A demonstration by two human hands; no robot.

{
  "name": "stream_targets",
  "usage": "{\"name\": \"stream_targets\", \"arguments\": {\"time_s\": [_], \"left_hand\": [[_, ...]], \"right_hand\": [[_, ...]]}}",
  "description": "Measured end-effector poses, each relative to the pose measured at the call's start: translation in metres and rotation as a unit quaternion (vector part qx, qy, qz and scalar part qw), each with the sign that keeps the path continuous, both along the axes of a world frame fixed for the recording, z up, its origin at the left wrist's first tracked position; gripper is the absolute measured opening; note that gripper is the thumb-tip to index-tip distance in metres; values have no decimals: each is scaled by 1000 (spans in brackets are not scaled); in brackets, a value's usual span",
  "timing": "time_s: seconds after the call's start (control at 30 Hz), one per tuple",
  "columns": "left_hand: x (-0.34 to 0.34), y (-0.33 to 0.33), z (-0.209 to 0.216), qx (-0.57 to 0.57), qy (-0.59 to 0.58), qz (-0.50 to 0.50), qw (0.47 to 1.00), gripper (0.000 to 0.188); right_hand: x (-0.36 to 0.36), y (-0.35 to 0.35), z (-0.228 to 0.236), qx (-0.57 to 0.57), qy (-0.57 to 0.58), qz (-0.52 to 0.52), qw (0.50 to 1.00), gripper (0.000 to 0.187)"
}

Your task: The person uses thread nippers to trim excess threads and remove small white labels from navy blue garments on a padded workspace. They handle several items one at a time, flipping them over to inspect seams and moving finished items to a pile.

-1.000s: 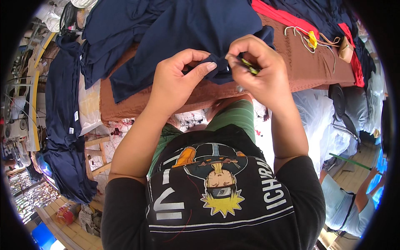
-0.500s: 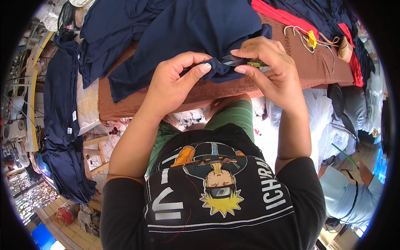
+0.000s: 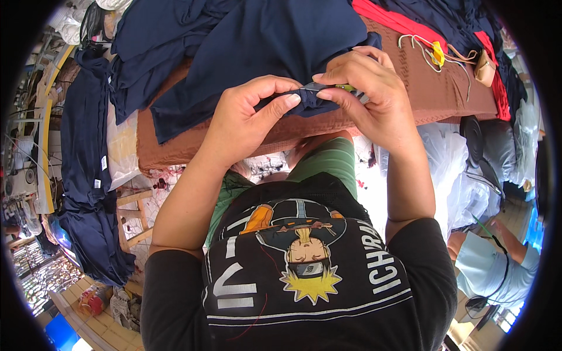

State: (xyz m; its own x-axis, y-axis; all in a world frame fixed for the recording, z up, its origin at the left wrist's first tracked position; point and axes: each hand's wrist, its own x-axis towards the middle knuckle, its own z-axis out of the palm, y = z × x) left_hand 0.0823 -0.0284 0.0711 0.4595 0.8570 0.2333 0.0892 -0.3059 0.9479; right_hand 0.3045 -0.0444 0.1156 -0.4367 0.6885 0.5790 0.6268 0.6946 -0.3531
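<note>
Dark navy fabric [image 3: 257, 47] spreads over the brown-covered table before me. My left hand [image 3: 257, 114] pinches a gathered edge of it between thumb and forefinger. In my right hand [image 3: 372, 96] are small thread snips [image 3: 313, 86] with grey blades and a yellow-green part, pinched between thumb and fingers. Their blades lie against the pinched edge, close to my left thumb tip. Whether a thread sits between the blades is too small to tell.
On the brown cover [image 3: 433, 96] lie a red strip [image 3: 404, 26], pale cords and a yellow clip [image 3: 438, 54]. More navy garments [image 3: 85, 152] hang at the left. Clear plastic bags [image 3: 451, 169] stand right. A person in light blue [image 3: 494, 269] sits at the lower right.
My right hand has shifted slightly left, bringing the snips onto the fabric edge; their blades look closer together. The left hand has barely moved. The person at right has shifted a little.
</note>
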Motion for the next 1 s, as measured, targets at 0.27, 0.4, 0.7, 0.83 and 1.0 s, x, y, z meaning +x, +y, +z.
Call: {"name": "stream_targets", "arguments": {"time_s": [0.27,0.4,0.7,0.83,1.0], "left_hand": [[-1,3,-3,-26,-27,-7,999,20],[-1,3,-4,-51,-24,-8,998,21],[-1,3,-7,-63,-35,-7,997,22],[-1,3,-7,-68,-21,-11,997,20],[-1,3,-7,-75,-22,-7,997,18]], "right_hand": [[3,-5,2,-11,13,-4,1000,18],[6,-5,2,-3,-17,-11,1000,20],[1,-6,3,7,-39,-8,999,21],[-1,-8,4,15,-52,-7,998,20],[0,-6,7,40,-67,-11,997,17]]}}
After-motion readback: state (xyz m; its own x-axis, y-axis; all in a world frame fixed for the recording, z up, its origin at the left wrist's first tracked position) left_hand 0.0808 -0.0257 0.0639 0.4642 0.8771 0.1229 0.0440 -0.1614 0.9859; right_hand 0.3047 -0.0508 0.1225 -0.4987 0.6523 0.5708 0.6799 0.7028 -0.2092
